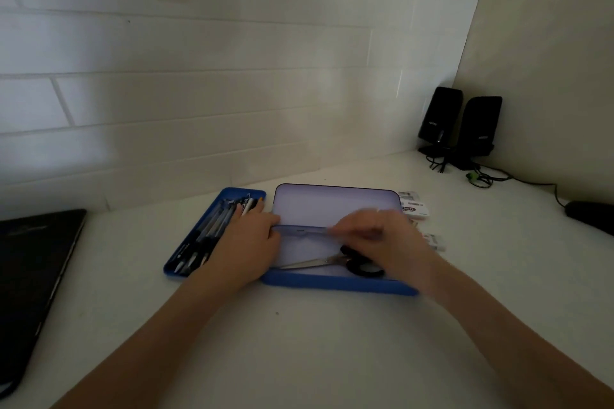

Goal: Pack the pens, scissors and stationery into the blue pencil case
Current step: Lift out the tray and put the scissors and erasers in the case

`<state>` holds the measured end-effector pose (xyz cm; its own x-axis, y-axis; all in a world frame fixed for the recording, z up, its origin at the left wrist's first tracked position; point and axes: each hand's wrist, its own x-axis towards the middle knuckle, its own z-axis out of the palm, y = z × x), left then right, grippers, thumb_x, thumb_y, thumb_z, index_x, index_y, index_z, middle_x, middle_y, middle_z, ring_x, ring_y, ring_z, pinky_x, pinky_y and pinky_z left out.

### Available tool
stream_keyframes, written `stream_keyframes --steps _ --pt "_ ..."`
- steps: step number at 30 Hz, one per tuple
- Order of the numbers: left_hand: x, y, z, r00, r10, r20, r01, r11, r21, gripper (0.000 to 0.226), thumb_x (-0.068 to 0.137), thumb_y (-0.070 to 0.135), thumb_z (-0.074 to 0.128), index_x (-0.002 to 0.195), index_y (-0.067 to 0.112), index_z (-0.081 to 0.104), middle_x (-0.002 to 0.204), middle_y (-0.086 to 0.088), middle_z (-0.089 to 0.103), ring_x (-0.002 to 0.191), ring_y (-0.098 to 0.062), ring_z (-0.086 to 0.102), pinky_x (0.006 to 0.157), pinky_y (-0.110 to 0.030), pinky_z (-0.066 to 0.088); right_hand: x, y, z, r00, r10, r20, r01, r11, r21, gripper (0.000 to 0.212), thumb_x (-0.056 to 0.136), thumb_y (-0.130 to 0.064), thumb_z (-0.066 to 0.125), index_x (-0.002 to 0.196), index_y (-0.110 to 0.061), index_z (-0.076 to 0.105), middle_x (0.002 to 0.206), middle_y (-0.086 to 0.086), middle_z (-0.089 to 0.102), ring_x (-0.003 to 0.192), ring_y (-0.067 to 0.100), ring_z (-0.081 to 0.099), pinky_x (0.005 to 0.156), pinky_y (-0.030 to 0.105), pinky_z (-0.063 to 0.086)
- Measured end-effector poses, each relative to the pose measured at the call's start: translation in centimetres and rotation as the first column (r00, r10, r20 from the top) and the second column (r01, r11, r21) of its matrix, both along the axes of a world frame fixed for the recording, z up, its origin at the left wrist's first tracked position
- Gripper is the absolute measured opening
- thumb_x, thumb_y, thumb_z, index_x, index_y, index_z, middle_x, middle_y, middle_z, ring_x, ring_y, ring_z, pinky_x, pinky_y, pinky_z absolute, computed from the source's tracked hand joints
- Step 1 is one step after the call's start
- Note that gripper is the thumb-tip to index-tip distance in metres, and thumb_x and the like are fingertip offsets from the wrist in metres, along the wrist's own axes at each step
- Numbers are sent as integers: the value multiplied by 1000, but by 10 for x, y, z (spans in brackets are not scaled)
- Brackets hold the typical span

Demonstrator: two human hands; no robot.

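Observation:
The blue pencil case [332, 286] lies open mid-table, its pale lid [335, 206] tilted up behind. Scissors [315, 263] with black handles lie in its base. A translucent blue ruler [299, 230] spans the case lengthwise just above the base. My left hand [249, 242] pinches the ruler's left end with its thumb, the fingers reaching over the pens. My right hand [382, 237], blurred by motion, curls over the ruler's right part and hides that end. A blue tray [186, 271] holding several pens [212, 229] sits left of the case.
Small labelled stationery packs [415, 207] and another one [435, 241] lie just right of the case. Two black speakers [461, 126] with cables stand in the back right corner. A dark laptop [33, 276] lies at the left, and a black mouse [588, 214] at the far right.

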<state>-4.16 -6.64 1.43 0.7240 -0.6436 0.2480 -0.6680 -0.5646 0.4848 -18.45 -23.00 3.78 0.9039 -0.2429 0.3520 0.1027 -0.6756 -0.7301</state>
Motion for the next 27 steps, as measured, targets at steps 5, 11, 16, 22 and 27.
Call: stream_keyframes --steps 5,11,16,22,27 --pt "-5 -1 1 998 13 65 -15 999 34 30 89 6 39 107 0 62 130 -20 48 121 -32 38 97 -23 12 -24 -36 36 963 -264 -56 263 964 -23 22 83 -3 64 81 -22 76 74 -10 72 62 -5 66 67 14 53" --pt "-7 -1 5 999 5 52 -6 1000 18 34 92 6 37 119 3 58 147 -18 35 139 -26 21 110 -26 2 -21 -19 18 930 -144 -338 -53 858 -511 21 82 -12 66 93 -26 76 92 -6 74 77 6 65 77 22 52" --pt "-7 -1 5 999 -49 -5 49 999 13 43 93 2 36 134 10 46 153 -20 19 145 -26 9 114 -27 -1 -24 -31 24 968 -194 -160 163 968 -188 15 82 -9 68 91 -17 77 82 0 75 71 12 69 69 24 55" --pt "-4 -1 4 996 -85 -15 86 996 37 45 91 1 38 135 9 42 142 -18 38 137 -31 27 116 -36 13 -44 -92 15 848 -517 -116 485 845 -225 15 86 -11 63 94 -21 71 87 1 71 67 9 66 57 19 50" --pt "0 2 0 990 -130 49 125 989 84 51 86 1 44 136 10 40 145 -19 32 136 -36 26 115 -45 18 -46 -95 11 811 -447 -377 330 882 -336 11 75 -29 75 79 -31 66 81 -11 65 72 5 59 60 14 40"
